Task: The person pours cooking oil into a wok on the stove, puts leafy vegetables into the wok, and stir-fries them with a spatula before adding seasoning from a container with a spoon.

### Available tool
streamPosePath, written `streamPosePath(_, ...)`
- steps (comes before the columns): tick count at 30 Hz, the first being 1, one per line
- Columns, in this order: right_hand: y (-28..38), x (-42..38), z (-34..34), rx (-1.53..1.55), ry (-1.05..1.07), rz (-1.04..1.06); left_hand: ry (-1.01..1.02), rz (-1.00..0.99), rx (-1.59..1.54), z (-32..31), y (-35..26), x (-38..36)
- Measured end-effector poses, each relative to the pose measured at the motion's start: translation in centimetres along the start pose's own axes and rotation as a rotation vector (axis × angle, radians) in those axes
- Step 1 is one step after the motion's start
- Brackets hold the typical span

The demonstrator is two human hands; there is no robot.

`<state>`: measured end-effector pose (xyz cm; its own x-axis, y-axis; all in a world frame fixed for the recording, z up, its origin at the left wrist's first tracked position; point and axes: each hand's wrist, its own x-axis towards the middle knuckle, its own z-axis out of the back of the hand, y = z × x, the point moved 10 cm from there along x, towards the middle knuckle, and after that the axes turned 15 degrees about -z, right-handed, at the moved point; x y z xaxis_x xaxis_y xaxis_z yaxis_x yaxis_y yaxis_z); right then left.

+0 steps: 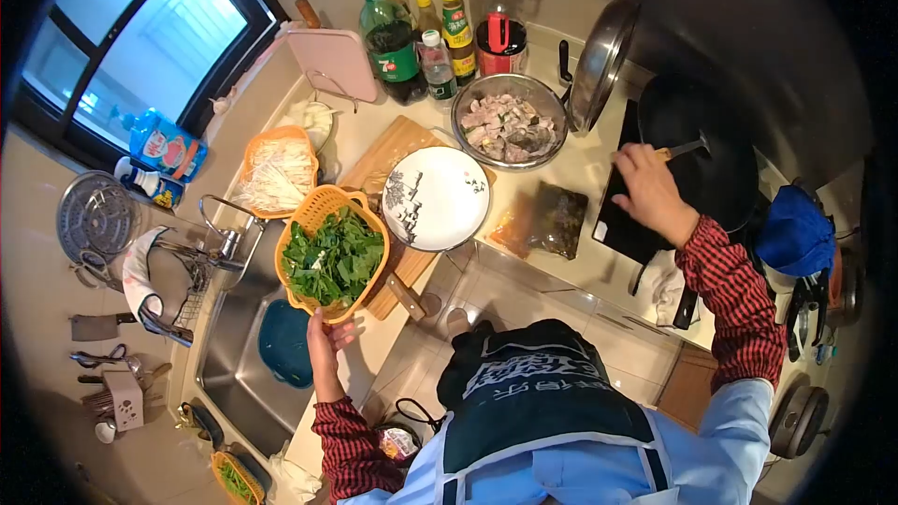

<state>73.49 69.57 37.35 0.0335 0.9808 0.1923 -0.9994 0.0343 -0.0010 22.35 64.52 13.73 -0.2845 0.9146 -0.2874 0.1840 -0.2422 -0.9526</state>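
Note:
My left hand (329, 341) grips the near rim of an orange plastic basket (382, 266), its thumb up against the rim and fingers below. Chopped leafy greens (332, 257) fill the basket, which is over the sink's edge beside the cutting board. My right hand (652, 189) is closed around the handle of a wok spatula (687, 148), with the blade end over the dark wok (702, 187) on the cooktop. Between my hands, a white plate (436, 198) with dark painted patterns rests partly on the wooden cutting board (398, 145).
A metal bowl of cut meat (508, 122) stands behind a sealed packet (557, 220). Bottles (393, 47) line the wall, with a steel lid (603, 65) propped upright. Enoki mushrooms (276, 173) are near the sink (224, 327). A cleaver handle (405, 295) juts past the counter edge.

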Motion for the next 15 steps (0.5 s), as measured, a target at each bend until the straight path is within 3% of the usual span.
streamPosePath(6, -5.1, 0.9, -2.8, -0.207, -0.12, -0.177, -0.058, 0.019, -0.053, 1.0, -0.4, -0.1)
streamPosePath(9, -6.2, 2.3, -3.4, -0.197, -0.301, -0.089, -0.232, -0.017, -0.021, 3.2, -1.4, -0.5)
streamPosePath(10, -6.6, 2.7, -3.5, -0.202, -0.265, -0.083, -0.273, -0.054, 0.011, 3.9, -1.6, -0.5)
streamPosePath(12, -7.2, 2.9, -2.8, -0.266, -0.337, -0.035, -0.365, -0.402, 0.317, 5.4, -4.6, -0.8)
streamPosePath(14, -8.6, 3.3, -0.7, -0.252, -0.299, -0.096, -0.249, -0.747, 0.249, 0.9, -8.7, -2.8)
streamPosePath(15, -9.1, 3.2, 1.0, -0.216, -0.283, -0.142, -0.17, -0.74, 0.242, -3.3, -10.0, -4.5)
